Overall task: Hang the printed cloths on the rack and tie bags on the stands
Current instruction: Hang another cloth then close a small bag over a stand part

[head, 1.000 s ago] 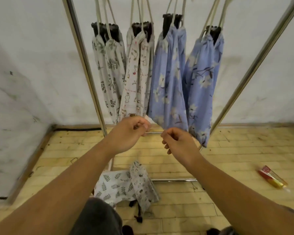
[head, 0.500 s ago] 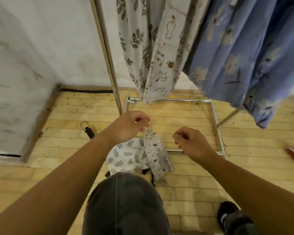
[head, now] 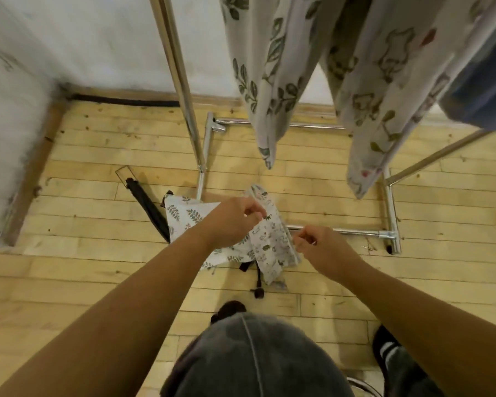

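Observation:
Two printed cloths lie bunched on the wooden floor by the rack base: a white leaf-print cloth (head: 189,216) and a small-figure print cloth (head: 269,242) with black straps (head: 259,283) under it. My left hand (head: 235,222) hovers over them with its fingers curled, its fingertips at the top edge of the small-figure cloth. My right hand (head: 318,247) is curled too, at that cloth's right edge. Neither hand plainly holds anything. Above hang a leaf-print cloth (head: 264,67), a cartoon-print cloth (head: 384,81) and a blue cloth (head: 481,96).
The chrome rack upright (head: 181,75) rises at centre left and its base bar (head: 350,232) runs along the floor under my right hand. A black hanger (head: 146,202) lies left of the cloths. My knee (head: 255,353) and shoe (head: 387,348) fill the bottom. White walls close the left corner.
My view tilted from the hanging cloths down to the floor. Both curled hands dropped from the hems of the hung cloths to the pile of cloths on the floor.

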The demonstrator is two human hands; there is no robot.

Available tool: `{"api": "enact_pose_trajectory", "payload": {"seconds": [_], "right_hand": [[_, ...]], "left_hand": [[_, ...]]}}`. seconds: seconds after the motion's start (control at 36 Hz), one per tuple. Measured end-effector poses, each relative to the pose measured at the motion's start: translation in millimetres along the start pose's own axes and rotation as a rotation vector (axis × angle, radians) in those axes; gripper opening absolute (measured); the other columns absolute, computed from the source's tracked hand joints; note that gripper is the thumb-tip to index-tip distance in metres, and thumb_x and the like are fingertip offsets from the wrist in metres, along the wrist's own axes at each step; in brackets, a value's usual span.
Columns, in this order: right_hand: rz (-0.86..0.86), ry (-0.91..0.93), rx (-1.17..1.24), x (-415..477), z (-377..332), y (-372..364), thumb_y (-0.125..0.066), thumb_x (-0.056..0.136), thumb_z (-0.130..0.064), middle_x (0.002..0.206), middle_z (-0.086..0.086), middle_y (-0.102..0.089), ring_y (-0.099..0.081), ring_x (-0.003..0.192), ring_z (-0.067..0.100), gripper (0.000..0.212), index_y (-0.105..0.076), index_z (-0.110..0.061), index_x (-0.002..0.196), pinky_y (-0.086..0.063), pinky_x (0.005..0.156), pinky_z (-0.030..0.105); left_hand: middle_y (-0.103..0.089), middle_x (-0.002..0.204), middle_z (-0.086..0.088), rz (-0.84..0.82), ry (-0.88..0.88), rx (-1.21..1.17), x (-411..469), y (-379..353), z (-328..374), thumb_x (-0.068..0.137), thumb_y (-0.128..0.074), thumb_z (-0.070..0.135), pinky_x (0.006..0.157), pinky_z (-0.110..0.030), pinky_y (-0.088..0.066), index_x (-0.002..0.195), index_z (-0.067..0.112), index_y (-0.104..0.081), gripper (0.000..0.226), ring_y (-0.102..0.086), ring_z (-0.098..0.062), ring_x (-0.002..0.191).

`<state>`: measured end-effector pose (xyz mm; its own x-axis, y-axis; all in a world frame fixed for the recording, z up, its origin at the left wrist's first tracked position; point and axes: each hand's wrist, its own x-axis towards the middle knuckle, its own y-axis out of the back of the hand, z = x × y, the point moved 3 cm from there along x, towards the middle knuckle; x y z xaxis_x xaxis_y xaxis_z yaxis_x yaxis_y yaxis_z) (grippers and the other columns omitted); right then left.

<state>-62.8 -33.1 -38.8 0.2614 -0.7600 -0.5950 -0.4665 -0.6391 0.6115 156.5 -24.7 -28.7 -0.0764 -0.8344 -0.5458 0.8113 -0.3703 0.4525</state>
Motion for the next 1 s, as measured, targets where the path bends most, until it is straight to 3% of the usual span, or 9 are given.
{"api": "enact_pose_trajectory", "payload": {"seconds": [0.08, 0.11, 0.17, 0.22, 0.39, 0.5, 0.58, 0.72, 1.0], "right_hand": [[-0.012, -0.025, 0.016, 3.0, 8.6, -6.7, -0.057, 0.104, -0.032, 0.087, -0.009, -0.069, -0.065, 0.078, 0.010, 0.013, -0.068, -0.030, 0.097, -0.051, 0.066, 0.020], [-0.021, -0.036, 0.015, 2.5, 13.2, -8.7, -0.056, 0.104, -0.032, 0.088, -0.009, -0.068, -0.065, 0.077, 0.010, 0.013, -0.068, -0.030, 0.098, -0.051, 0.066, 0.021], [-0.037, -0.042, 0.005, -0.4, 18.9, -9.6, -0.056, 0.104, -0.033, 0.089, -0.010, -0.067, -0.063, 0.080, 0.009, 0.014, -0.067, -0.030, 0.096, -0.050, 0.068, 0.022], [-0.045, -0.054, 0.008, -4.5, 26.4, -7.9, -0.055, 0.105, -0.032, 0.091, -0.011, -0.065, -0.061, 0.082, 0.006, 0.013, -0.064, -0.031, 0.095, -0.045, 0.068, 0.020], [-0.056, -0.123, 0.049, -17.9, 56.9, 0.6, -0.055, 0.105, -0.030, 0.095, -0.010, -0.066, -0.062, 0.085, 0.010, 0.013, -0.067, -0.027, 0.106, -0.046, 0.068, 0.018], [-0.056, -0.173, 0.082, -21.9, 88.4, 1.8, -0.054, 0.105, -0.031, 0.098, -0.015, -0.066, -0.063, 0.088, 0.003, 0.012, -0.066, -0.031, 0.106, -0.049, 0.073, 0.018], [-0.035, -0.209, 0.096, -22.6, 114.8, 5.7, -0.054, 0.105, -0.031, 0.102, -0.015, -0.066, -0.063, 0.089, 0.003, 0.013, -0.066, -0.031, 0.110, -0.047, 0.068, 0.014], [0.042, -0.280, 0.116, -16.2, 161.1, 23.2, -0.054, 0.105, -0.030, 0.105, -0.009, -0.066, -0.062, 0.089, 0.007, 0.012, -0.064, -0.030, 0.113, -0.047, 0.066, 0.019], [0.116, -0.413, 0.165, 14.6, 245.0, 41.1, -0.056, 0.104, -0.028, 0.103, -0.002, -0.068, -0.067, 0.088, 0.015, 0.016, -0.062, -0.028, 0.119, -0.051, 0.068, 0.027]], "left_hand": [[-0.067, 0.116, 0.009, -0.036, 0.016, 0.032, 14.0, -17.8, -12.7, 0.106, -0.052, 0.031, 0.065, -0.025, -0.057, 0.120, 0.027, -0.068, 0.021, -0.068, -0.007, 0.073], [-0.067, 0.118, 0.007, -0.058, 0.023, 0.044, 19.5, -26.5, -17.9, 0.107, -0.052, 0.030, 0.067, -0.026, -0.057, 0.122, 0.027, -0.067, 0.022, -0.069, -0.010, 0.076], [-0.066, 0.128, 0.003, -0.091, 0.041, 0.090, 28.2, -41.6, -29.0, 0.106, -0.052, 0.028, 0.084, -0.033, -0.057, 0.124, 0.026, -0.067, 0.023, -0.069, -0.020, 0.103], [-0.059, 0.141, -0.002, -0.121, 0.045, 0.145, 39.4, -59.3, -40.6, 0.106, -0.053, 0.025, 0.094, -0.029, -0.049, 0.126, 0.024, -0.067, 0.025, -0.061, -0.021, 0.122], [-0.039, 0.156, 0.002, -0.201, 0.044, 0.359, 58.0, -104.1, -70.0, 0.106, -0.048, 0.023, 0.111, -0.039, -0.041, 0.133, 0.022, -0.060, 0.030, -0.047, -0.023, 0.135], [-0.024, 0.166, 0.007, -0.254, 0.039, 0.504, 66.5, -118.4, -79.8, 0.105, -0.046, 0.025, 0.116, -0.050, -0.038, 0.139, 0.027, -0.056, 0.036, -0.030, -0.024, 0.149], [-0.017, 0.170, 0.008, -0.317, 0.047, 0.542, 72.0, -128.1, -84.5, 0.106, -0.045, 0.025, 0.120, -0.051, -0.033, 0.142, 0.029, -0.054, 0.038, -0.020, -0.027, 0.155], [-0.014, 0.171, 0.009, -0.355, 0.088, 0.562, 84.5, -137.9, -79.2, 0.105, -0.049, 0.020, 0.122, -0.048, -0.029, 0.150, 0.029, -0.048, 0.046, -0.023, -0.032, 0.154], [-0.020, 0.170, 0.006, -0.416, 0.084, 0.665, 103.5, -146.4, -86.9, 0.102, -0.051, 0.017, 0.119, -0.048, -0.036, 0.153, 0.036, -0.041, 0.056, -0.033, -0.026, 0.150]]}}
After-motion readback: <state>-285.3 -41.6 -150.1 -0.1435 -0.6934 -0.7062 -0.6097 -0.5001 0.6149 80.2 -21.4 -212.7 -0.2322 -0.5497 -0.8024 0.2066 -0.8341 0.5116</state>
